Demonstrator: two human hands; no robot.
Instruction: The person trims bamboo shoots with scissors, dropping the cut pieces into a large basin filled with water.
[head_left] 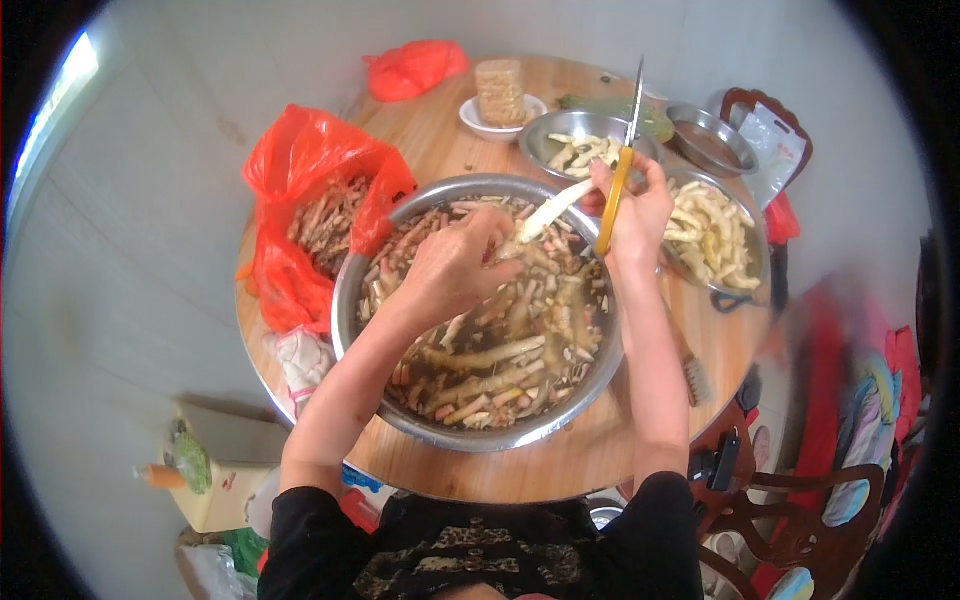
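A pale, partly peeled root [555, 210] slants over a large metal basin [345, 310]. Its upper end is in my right hand [640, 205], which also grips a knife [614, 200] by its yellow handle, blade pointing up. My left hand [450, 265] is at the root's lower end, thumb and fingers curled about it; their exact contact is partly hidden. Below, dark water in the basin holds many root pieces [490, 355], some long and some short, brown, pinkish and cream.
Left of the basin, a red plastic bag [270, 190] holds brown roots. A metal bowl [560, 125] and a second bowl [765, 250] contain peeled pieces. Behind stand another metal bowl [720, 140] and a noodle-like block [499, 92] on a white dish. A brush [697, 380] lies right.
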